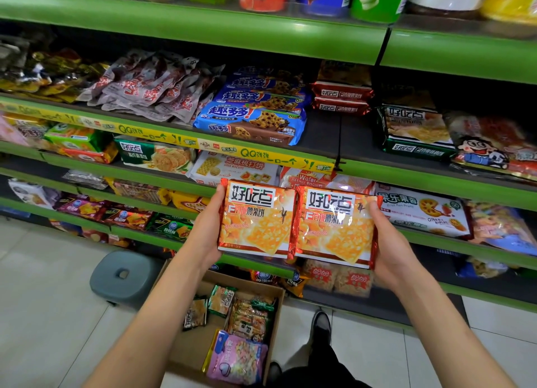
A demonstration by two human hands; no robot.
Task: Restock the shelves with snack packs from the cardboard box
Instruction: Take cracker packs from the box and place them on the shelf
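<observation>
A: Item one, fingers; the left hand (207, 236) curls round the left edge of an orange biscuit pack (255, 217), thumb on its face; the right hand (390, 242) clasps the right edge of a second orange pack (334, 228) the same way.

B: Position of the two packs?

A: Side by side, inner edges touching or slightly overlapping, faces toward the camera; held up in front of the middle shelves, presumably so the labels can be matched against stock; not yet on any shelf.

B: Matching stock nearby?

A: Red-ended packs (341, 98) bearing the same brand lettering, two stacked, far on the upper shelf (328, 143) right of the blue cookie packs (252, 117); bare shelf in front of that stack, a likely slot, in my judgement.

B: Source?

A: Cardboard box (189, 347), near, on the floor between the forearms; holds a pink bag (236, 358), green packs (222, 300) and other wrapped snacks, so restocking is partway.

B: Surroundings?

A: Grey stool (123, 277) left of the box; one dark shoe (321, 326) right of it.
</observation>
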